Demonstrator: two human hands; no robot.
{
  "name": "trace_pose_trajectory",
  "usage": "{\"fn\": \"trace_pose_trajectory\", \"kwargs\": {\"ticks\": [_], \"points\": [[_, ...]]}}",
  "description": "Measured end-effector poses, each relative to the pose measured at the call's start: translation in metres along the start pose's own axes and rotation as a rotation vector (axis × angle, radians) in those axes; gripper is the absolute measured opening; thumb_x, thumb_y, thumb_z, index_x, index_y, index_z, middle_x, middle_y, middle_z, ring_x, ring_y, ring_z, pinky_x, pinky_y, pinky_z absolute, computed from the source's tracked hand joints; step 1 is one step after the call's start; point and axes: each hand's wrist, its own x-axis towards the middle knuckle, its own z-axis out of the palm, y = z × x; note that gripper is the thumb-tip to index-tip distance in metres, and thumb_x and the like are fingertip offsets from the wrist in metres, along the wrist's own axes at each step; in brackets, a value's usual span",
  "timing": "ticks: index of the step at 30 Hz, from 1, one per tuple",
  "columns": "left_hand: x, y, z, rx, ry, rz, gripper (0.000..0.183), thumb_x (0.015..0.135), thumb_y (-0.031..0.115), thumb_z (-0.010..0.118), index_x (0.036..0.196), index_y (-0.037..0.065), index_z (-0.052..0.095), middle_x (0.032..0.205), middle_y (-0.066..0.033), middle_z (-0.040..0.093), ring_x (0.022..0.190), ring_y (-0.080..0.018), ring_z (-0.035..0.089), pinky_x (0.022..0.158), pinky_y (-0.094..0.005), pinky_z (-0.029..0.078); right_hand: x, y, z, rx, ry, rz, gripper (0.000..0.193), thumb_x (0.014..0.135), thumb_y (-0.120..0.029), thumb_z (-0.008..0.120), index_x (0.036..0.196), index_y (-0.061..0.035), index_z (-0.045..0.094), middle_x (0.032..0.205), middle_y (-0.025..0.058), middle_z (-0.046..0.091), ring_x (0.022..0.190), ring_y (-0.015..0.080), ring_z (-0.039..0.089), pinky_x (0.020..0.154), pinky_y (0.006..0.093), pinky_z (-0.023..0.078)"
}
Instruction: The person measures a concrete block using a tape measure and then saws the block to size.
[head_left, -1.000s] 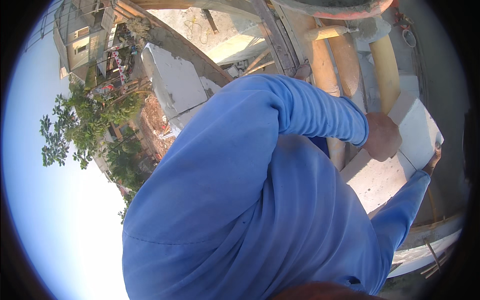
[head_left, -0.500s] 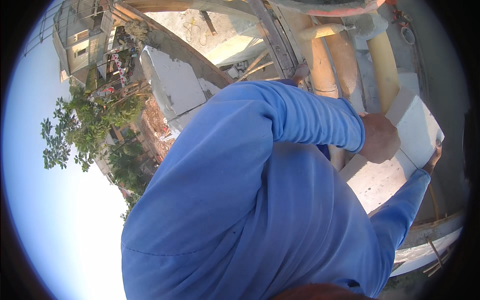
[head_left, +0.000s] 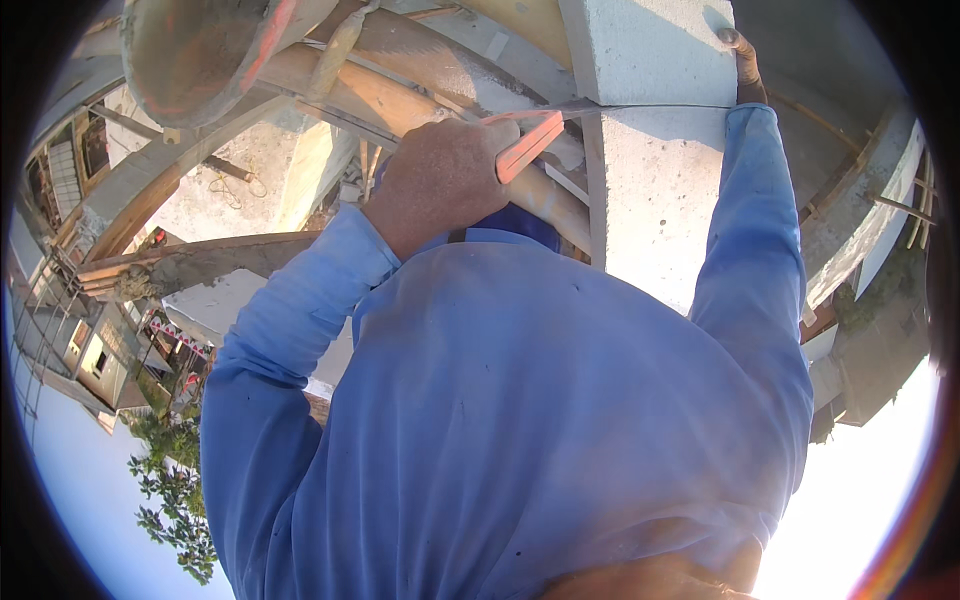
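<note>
My left hand (head_left: 445, 180) is closed around the orange handle (head_left: 532, 146) of what looks like a hand saw. Its thin grey blade (head_left: 578, 106), seen almost edge-on, runs right to the line between two pale white blocks. The far block (head_left: 655, 45) and the near block (head_left: 655, 190) meet along that narrow dark line; whether it is a cut or a joint I cannot tell. At the right edge of the far block my right hand (head_left: 745, 65) grips its side, fingertips on the upper face, other fingers mostly hidden.
A round tub (head_left: 195, 60) with a reddish rim stands at the upper left. Thick tan poles (head_left: 385, 95) lie beyond my left hand. A wooden board (head_left: 200, 260) edges the left side, near another white block (head_left: 215, 300). A curved concrete ledge (head_left: 860, 220) runs along the right.
My view has swung round and the blocks now sit higher in it. My left hand has drawn back from the blocks, showing the orange handle. My right hand stays at the far block's edge.
</note>
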Motion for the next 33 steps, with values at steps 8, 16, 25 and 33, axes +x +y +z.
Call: {"fn": "trace_pose_trajectory", "kwargs": {"ticks": [8, 16, 25, 33], "points": [[-0.065, -0.048, -0.037, -0.014, -0.036, 0.032, 0.023, 0.080, 0.007, 0.060, 0.102, 0.006, 0.063, 0.080, -0.0142, 0.066, 0.068, -0.0327, 0.064, 0.058, -0.0390, 0.051, -0.014, -0.005, -0.007, -0.018, 0.109, -0.048, 0.083, 0.059, -0.026, 0.071, 0.133, -0.0011, 0.044, 0.116, 0.0161, 0.053, 0.108, 0.0315, 0.050, 0.097, 0.0382, 0.040], [0.006, -0.053, 0.007, 0.001, 0.064, 0.117, 0.010, 0.077, 0.015, 0.057, 0.084, 0.009, 0.060, 0.068, -0.0151, 0.062, 0.062, -0.0352, 0.060, 0.057, -0.0462, 0.049, -0.010, -0.010, 0.004, -0.054, 0.107, -0.066, 0.088, 0.056, -0.024, 0.072, 0.135, -0.0010, 0.042, 0.117, 0.0169, 0.051, 0.110, 0.0325, 0.049, 0.098, 0.0384, 0.039], [-0.070, -0.097, 0.001, -0.081, 0.058, 0.111, 0.008, 0.080, 0.017, 0.063, 0.082, 0.010, 0.059, 0.068, -0.0117, 0.063, 0.063, -0.0312, 0.063, 0.056, -0.0407, 0.050, -0.022, -0.008, 0.005, -0.100, 0.157, -0.064, 0.093, 0.052, -0.022, 0.073, 0.137, -0.0010, 0.039, 0.117, 0.0178, 0.049, 0.111, 0.0336, 0.048, 0.100, 0.0386, 0.038], [0.048, -0.031, 0.055, -0.172, 0.021, 0.112, 0.009, 0.077, 0.013, 0.060, 0.078, 0.008, 0.054, 0.067, -0.0145, 0.060, 0.064, -0.0359, 0.060, 0.055, -0.0454, 0.047, -0.021, -0.009, 0.013, -0.132, 0.156, -0.076, 0.098, 0.049, -0.020, 0.073, 0.138, -0.0009, 0.037, 0.118, 0.0186, 0.048, 0.113, 0.0345, 0.046, 0.101, 0.0387, 0.038]]}}
